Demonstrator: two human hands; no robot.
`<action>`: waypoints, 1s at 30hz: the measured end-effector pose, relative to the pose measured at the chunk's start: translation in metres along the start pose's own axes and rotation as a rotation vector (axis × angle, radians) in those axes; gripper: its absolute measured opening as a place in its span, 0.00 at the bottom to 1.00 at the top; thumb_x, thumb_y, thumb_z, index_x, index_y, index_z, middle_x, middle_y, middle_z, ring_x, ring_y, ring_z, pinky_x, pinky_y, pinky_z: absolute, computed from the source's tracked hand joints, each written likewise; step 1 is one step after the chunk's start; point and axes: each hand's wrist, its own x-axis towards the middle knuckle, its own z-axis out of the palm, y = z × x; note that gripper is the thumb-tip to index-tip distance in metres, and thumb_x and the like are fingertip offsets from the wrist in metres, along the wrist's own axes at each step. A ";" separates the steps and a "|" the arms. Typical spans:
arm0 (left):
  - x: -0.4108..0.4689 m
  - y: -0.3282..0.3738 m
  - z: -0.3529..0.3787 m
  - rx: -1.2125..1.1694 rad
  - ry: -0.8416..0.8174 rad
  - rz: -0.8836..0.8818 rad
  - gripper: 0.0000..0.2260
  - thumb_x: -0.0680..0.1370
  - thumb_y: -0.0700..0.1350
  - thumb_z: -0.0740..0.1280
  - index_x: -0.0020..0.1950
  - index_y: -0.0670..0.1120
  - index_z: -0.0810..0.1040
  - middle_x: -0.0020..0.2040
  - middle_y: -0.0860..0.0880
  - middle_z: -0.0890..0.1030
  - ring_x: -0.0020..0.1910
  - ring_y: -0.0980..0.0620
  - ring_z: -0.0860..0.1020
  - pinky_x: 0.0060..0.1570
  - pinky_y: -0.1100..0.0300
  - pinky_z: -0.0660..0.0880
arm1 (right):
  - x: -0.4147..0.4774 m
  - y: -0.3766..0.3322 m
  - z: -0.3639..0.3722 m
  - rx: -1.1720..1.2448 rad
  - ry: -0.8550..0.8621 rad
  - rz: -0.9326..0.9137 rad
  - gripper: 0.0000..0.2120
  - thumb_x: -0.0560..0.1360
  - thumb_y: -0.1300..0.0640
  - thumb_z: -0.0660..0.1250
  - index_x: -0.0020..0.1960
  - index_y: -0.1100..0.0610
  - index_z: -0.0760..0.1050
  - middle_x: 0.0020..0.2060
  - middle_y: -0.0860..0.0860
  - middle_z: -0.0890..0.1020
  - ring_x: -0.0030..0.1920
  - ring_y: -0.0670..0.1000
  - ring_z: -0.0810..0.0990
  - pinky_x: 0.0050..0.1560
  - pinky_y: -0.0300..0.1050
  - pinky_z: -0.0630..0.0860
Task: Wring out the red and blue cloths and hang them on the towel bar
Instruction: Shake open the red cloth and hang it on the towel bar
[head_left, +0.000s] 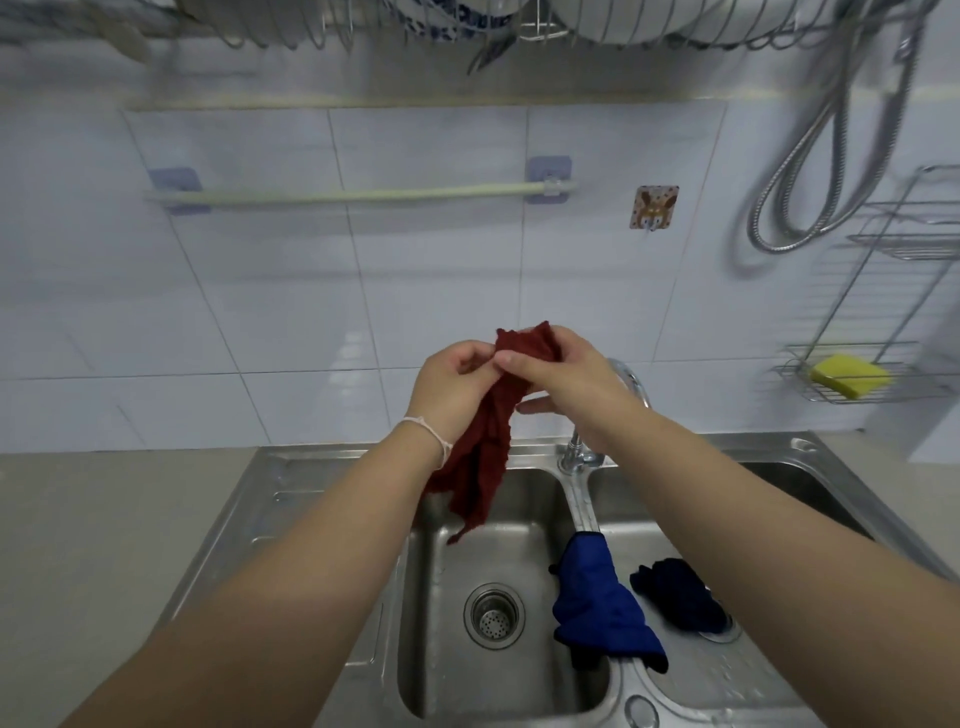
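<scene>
Towel bar (358, 196): bare, horizontal on the tiled wall, well above and slightly left of both hands.
Left hand (451, 387): fingers curled, pinching the upper edge of the red cloth (485, 447) from the left.
Red cloth: held over the left basin of the sink (291, 467); long axis near vertical, top bunched between the hands, tail hanging free below.
Right hand (558, 371): fingers closed over the cloth's top from the right, thumb tip meeting the left hand.
Blue cloth (597, 597): draped over the basin divider, untouched, nearer the right arm.
Judgement: the hang calls for lifting up and leftward, likely after spreading the top edge along the bar's line.
</scene>
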 end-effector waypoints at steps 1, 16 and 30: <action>-0.001 0.000 -0.001 0.022 -0.011 0.020 0.05 0.74 0.41 0.72 0.47 0.41 0.82 0.43 0.42 0.84 0.43 0.47 0.83 0.50 0.53 0.80 | 0.002 0.000 0.001 0.048 0.030 0.008 0.14 0.73 0.56 0.74 0.54 0.61 0.77 0.44 0.53 0.84 0.43 0.53 0.85 0.41 0.48 0.82; 0.010 0.005 -0.023 -0.329 -0.085 -0.176 0.05 0.79 0.40 0.65 0.50 0.42 0.80 0.45 0.45 0.83 0.43 0.51 0.81 0.43 0.62 0.80 | 0.003 -0.010 -0.032 0.107 -0.137 0.219 0.12 0.76 0.74 0.58 0.44 0.63 0.76 0.38 0.63 0.83 0.35 0.57 0.84 0.38 0.48 0.84; 0.003 0.017 -0.018 0.562 -0.159 0.186 0.10 0.78 0.40 0.64 0.52 0.51 0.83 0.45 0.54 0.84 0.46 0.56 0.81 0.49 0.64 0.75 | 0.011 -0.030 -0.025 -0.305 0.046 0.078 0.11 0.72 0.66 0.56 0.35 0.55 0.71 0.29 0.54 0.71 0.28 0.53 0.70 0.28 0.40 0.66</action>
